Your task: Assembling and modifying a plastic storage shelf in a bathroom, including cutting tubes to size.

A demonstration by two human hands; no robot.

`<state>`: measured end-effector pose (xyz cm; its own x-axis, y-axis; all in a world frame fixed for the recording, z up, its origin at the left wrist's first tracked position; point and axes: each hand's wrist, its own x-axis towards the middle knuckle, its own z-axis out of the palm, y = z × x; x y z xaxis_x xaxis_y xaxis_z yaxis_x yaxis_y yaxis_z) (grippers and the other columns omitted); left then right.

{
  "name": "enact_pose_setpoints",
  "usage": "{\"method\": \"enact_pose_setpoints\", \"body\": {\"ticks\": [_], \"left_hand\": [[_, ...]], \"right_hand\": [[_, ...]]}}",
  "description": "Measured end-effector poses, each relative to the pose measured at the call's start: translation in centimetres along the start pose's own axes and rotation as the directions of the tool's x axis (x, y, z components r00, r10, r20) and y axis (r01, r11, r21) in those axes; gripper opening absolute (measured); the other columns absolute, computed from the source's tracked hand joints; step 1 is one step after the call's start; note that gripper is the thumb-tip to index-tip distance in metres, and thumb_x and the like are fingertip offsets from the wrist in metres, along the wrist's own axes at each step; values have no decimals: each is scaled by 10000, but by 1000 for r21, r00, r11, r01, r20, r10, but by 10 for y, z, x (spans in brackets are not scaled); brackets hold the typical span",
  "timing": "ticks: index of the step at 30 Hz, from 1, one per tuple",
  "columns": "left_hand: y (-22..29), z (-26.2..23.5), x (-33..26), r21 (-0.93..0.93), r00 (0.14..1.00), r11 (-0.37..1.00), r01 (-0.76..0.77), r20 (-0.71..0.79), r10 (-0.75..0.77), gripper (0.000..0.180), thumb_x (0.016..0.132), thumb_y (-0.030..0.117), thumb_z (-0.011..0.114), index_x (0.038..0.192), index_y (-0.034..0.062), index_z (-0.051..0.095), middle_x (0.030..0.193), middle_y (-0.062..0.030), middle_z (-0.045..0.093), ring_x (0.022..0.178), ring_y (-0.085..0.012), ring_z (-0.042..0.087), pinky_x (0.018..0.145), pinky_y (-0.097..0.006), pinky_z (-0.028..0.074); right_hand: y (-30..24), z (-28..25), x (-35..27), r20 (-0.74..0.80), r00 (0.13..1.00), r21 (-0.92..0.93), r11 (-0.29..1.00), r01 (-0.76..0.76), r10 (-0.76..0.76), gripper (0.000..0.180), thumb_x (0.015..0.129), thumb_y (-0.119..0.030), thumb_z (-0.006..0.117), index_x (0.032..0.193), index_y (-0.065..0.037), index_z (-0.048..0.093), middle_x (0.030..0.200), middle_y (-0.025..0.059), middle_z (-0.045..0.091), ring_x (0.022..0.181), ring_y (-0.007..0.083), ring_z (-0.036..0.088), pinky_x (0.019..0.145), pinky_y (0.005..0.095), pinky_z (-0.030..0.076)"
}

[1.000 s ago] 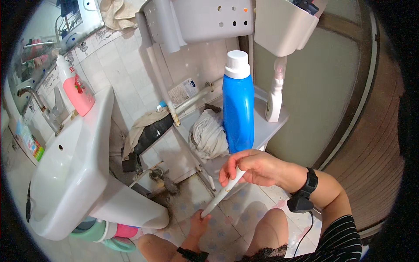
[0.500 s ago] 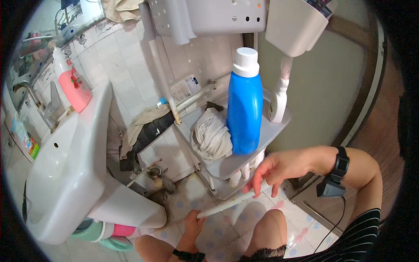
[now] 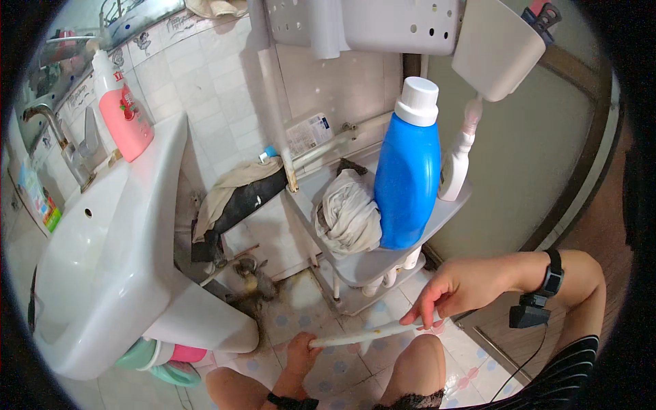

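both hands grip one long thin white plastic stick (image 3: 372, 335), lying nearly level, left-to-right. right hand (image 3: 461, 290) fingers pinch its right end; left hand (image 3: 301, 355) fingers curl around the left tip.

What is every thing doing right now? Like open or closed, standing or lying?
Tall blue plastic bottle: upright, white cap on.
Pink pump bottle: upright on the sink's edge.
Crumpled pale cloth: bunched on the shelf.
Long white stick: level, held at both ends.
Left hand: gripping it.
Right hand: pinching it.
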<state>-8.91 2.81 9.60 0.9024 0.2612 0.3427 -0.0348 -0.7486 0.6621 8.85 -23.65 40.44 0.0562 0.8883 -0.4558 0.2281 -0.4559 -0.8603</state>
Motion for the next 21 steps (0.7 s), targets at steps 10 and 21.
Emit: {"method": "enact_pose_setpoints", "body": {"ticks": [10, 21], "left_hand": [[24, -4, 3, -74, 963, 990, 124, 249, -102, 342, 740, 275, 691, 938, 26, 566, 789, -136, 581, 717, -322, 577, 626, -378, 455], [52, -26, 8, -143, 766, 924, 354, 611, -199, 310, 878, 298, 543, 1029, 28, 566, 745, -107, 575, 679, -202, 532, 621, -326, 427]], "right_hand": [[30, -13, -3, -114, 963, 314, 911, 268, -244, 203, 801, 74, 512, 970, 1, 599, 1119, 100, 593, 1088, 156, 521, 834, 252, 445], [44, -17, 22, -445, 836, 572, 617, 541, -320, 322, 746, -138, 467, 944, 98, 560, 998, 330, 573, 787, 289, 630, 636, 272, 505]]}}
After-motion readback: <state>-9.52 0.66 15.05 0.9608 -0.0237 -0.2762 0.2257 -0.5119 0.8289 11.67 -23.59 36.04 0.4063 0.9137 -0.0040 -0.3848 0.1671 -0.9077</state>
